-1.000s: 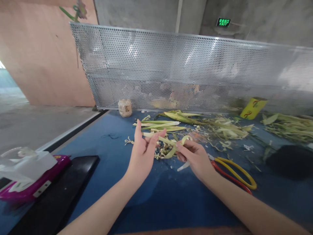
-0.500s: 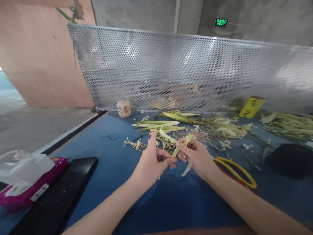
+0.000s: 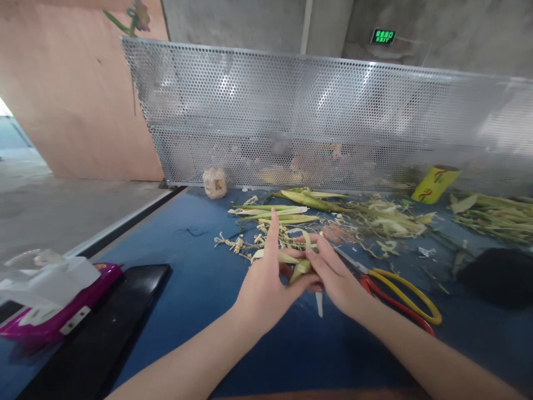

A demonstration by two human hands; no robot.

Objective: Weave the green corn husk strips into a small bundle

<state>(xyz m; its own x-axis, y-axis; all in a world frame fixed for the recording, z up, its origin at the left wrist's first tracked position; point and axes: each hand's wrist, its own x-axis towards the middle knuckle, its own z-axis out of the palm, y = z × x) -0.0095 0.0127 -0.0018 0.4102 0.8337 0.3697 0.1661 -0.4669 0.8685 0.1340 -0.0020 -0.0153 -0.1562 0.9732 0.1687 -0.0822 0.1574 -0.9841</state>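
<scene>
Between my two hands, above the blue table, is a pale green husk strip (image 3: 300, 271), folded and crossed over itself. My left hand (image 3: 264, 286) pinches it with the thumb against the lower fingers, while the index finger points up. My right hand (image 3: 335, 272) has its fingers closed on the strip's other side, and the fingers of both hands meet there. A whitish end of the strip (image 3: 319, 304) hangs below. Part of the fold is hidden by my fingers. Just behind lie small knotted husk pieces (image 3: 237, 244) and long green husk leaves (image 3: 287, 214).
Scissors (image 3: 400, 294) with yellow and red handles lie beside my right wrist. A black phone-like slab (image 3: 100, 316) and a magenta device (image 3: 89, 303) are at left. A jar (image 3: 215, 183), a yellow roll (image 3: 435, 183) and husk heaps (image 3: 495, 216) stand before the perforated metal screen (image 3: 258, 100).
My hands have come closer together, and the strip that stretched between them is now folded over. The left hand moved right. More of the scissors shows.
</scene>
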